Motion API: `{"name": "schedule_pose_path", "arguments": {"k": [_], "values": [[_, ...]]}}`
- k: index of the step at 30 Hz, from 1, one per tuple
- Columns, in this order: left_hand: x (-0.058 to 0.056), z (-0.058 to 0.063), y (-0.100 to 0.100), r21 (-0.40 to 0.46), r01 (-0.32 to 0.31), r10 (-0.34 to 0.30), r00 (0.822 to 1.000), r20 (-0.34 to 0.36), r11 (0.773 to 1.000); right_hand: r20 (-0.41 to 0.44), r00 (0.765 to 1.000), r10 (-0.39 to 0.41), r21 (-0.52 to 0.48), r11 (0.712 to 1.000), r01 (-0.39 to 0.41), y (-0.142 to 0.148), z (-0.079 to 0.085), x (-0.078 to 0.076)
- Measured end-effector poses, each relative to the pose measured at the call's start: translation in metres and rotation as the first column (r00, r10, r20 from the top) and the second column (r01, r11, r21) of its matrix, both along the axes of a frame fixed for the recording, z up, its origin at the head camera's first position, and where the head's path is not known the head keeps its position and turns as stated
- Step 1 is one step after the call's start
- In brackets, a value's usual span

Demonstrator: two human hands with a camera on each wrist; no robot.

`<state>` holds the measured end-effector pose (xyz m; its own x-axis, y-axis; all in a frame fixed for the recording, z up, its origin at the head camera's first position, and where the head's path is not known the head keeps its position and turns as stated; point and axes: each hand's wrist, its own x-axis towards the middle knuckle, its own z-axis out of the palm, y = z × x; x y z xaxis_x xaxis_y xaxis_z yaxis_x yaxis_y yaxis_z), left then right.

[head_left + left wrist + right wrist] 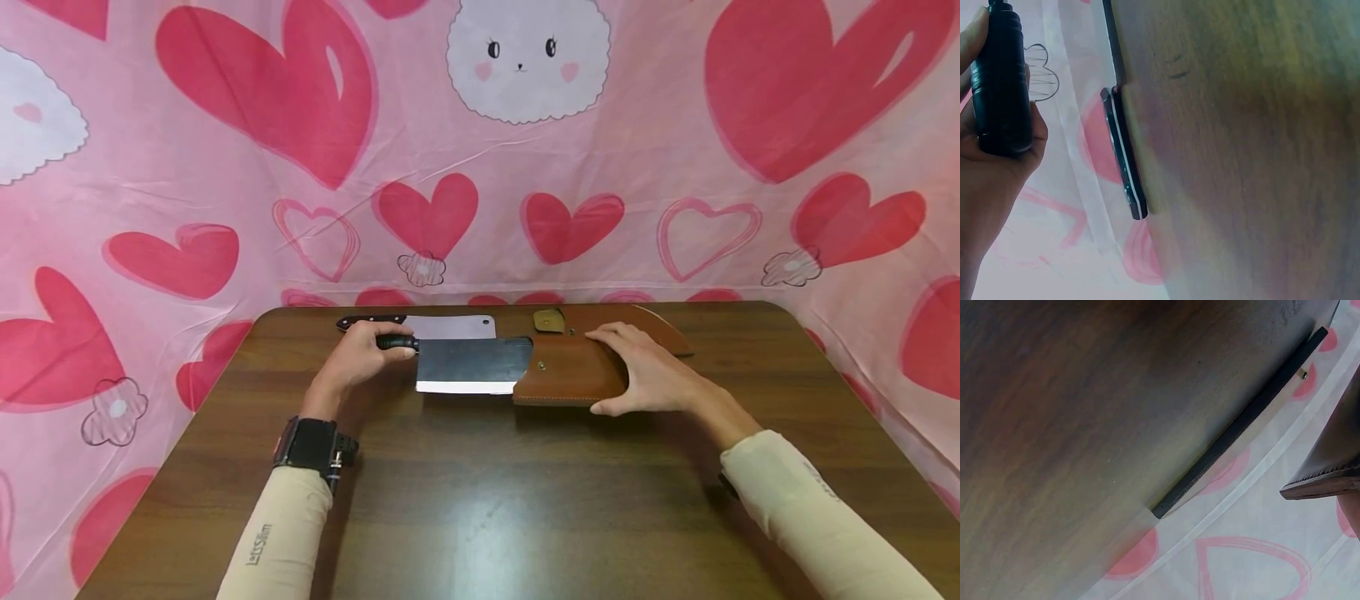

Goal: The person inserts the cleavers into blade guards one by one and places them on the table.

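Note:
My left hand [358,357] grips the black handle [1002,87] of a cleaver, held flat above the tabletop. Its dark blade [468,360] has a bright lower edge and points right, with the far end inside a brown leather sheath [573,371]. Around the right end of that sheath, my right hand [656,379] pinches it, thumb at the near edge and fingers on top. The sheath hides the tip of the blade. Only a corner of the held sheath shows in the right wrist view, raised off the wood.
Behind lies a second cleaver [450,327] with a riveted black handle [1127,156], along the table's back edge. A second brown sheath [652,325] with a tan strap [549,321] lies right of it. Pink heart-print cloth [495,158] hangs behind the wooden table [480,475].

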<state>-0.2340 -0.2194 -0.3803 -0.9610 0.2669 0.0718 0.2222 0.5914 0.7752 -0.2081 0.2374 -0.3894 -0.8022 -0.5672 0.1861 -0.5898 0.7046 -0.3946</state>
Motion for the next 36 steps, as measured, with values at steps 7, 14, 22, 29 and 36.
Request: {"name": "schedule_pose_path", "arguments": {"k": [7, 14, 22, 29, 36], "values": [[0.000, 0.000, 0.002, 0.003, -0.005, 0.005, 1.000, -0.014, 1.000, -0.011, 1.000, -0.004, 0.007, 1.000, 0.004, -0.001, -0.001, 0.000], [0.001, 0.002, 0.002, -0.003, -0.026, 0.026, 1.000, -0.001, 1.000, -0.031, 1.000, 0.002, 0.004, 1.000, -0.002, -0.002, 0.000, 0.000], [0.002, 0.000, 0.003, -0.020, -0.037, 0.036, 0.999, -0.033, 0.999, -0.047, 0.999, 0.008, 0.007, 1.000, -0.008, -0.004, -0.002, -0.001], [0.002, -0.001, 0.003, -0.042, -0.035, 0.032, 0.996, -0.081, 0.998, -0.073, 0.997, 0.022, 0.001, 1.000, -0.022, -0.007, -0.002, -0.002], [0.002, -0.002, 0.006, -0.047, -0.028, 0.023, 0.994, -0.111, 0.999, -0.094, 0.994, 0.047, 0.001, 0.999, -0.047, -0.017, -0.002, -0.004]]}}
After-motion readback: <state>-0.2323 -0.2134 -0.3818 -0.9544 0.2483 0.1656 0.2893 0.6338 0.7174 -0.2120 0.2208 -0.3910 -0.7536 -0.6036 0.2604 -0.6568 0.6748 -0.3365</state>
